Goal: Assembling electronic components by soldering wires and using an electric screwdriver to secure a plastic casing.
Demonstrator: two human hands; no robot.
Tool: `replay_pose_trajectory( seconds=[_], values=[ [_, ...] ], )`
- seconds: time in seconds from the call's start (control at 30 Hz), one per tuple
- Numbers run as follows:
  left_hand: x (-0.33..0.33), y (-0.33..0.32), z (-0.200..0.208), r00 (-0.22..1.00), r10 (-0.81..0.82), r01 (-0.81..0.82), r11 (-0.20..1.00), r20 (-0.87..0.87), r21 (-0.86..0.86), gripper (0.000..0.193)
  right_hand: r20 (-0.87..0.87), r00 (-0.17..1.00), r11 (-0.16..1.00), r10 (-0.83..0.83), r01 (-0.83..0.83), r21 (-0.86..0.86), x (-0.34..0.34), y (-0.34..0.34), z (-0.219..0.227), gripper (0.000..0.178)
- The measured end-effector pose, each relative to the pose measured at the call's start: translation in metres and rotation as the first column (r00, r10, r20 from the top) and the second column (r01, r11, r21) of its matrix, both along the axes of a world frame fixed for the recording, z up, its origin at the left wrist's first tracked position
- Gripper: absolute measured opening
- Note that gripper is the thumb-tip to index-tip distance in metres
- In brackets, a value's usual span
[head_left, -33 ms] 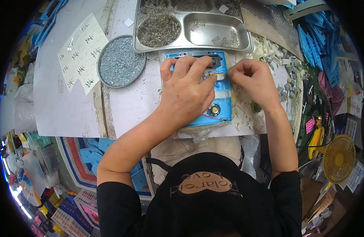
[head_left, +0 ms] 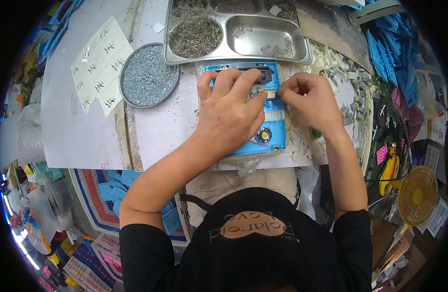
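A blue plastic casing (head_left: 278,129) lies on the white tabletop in front of me. It has a black part (head_left: 266,74) at its far end, a small white piece (head_left: 271,95) near its right edge and a round metal-centred disc (head_left: 264,135) with a red wire at the near end. My left hand (head_left: 228,109) lies over the casing and grips it, fingers bent across its far half and one fingertip by the white piece. At the right edge, my right hand (head_left: 309,100) is closed in a pinch beside the white piece. Whatever its fingertips hold is hidden.
A metal compartment tray (head_left: 305,54) with small springs stands beyond the casing. Left of it is a round dish (head_left: 151,80) of small screws, beside a marked paper sheet (head_left: 98,68). Small white and grey parts (head_left: 353,95) lie scattered at right. A yellow fan (head_left: 417,194) stands further right.
My right hand has shifted slightly left, bringing its fingertips closer to the white piece on the casing. My left hand and the casing stay in place.
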State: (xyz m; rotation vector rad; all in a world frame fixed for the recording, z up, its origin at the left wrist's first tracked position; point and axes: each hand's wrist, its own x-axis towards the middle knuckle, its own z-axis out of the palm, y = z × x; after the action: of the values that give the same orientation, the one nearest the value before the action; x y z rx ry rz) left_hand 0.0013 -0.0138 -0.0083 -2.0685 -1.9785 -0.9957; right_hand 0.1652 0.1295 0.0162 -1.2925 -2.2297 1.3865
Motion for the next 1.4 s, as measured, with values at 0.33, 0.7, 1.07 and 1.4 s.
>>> replay_pose_trajectory(
  seconds=[0.33,0.7,1.07,1.4],
  values=[
    [-0.001,0.000,0.000,1.000,-0.009,0.009,1.000,0.006,0.003,0.027,0.448,0.830,0.614,0.333,-0.552,0.564,-0.022,0.000,0.022,0.021],
    [-0.003,0.001,0.001,0.996,-0.033,0.033,0.999,0.088,0.008,0.023,0.073,0.962,0.962,0.264,-0.257,-0.087,-0.003,0.017,0.013,0.015],
    [-0.028,0.018,0.015,0.984,-0.180,0.180,0.983,-0.003,-0.046,0.024,-0.013,0.973,0.885,0.230,-0.215,-0.413,-0.005,0.033,0.013,0.016],
    [-0.030,0.048,0.012,0.969,-0.241,0.243,0.969,0.057,-0.034,0.021,0.055,0.965,0.965,0.257,-0.253,-0.065,-0.004,0.017,0.005,0.022]
  ],
)
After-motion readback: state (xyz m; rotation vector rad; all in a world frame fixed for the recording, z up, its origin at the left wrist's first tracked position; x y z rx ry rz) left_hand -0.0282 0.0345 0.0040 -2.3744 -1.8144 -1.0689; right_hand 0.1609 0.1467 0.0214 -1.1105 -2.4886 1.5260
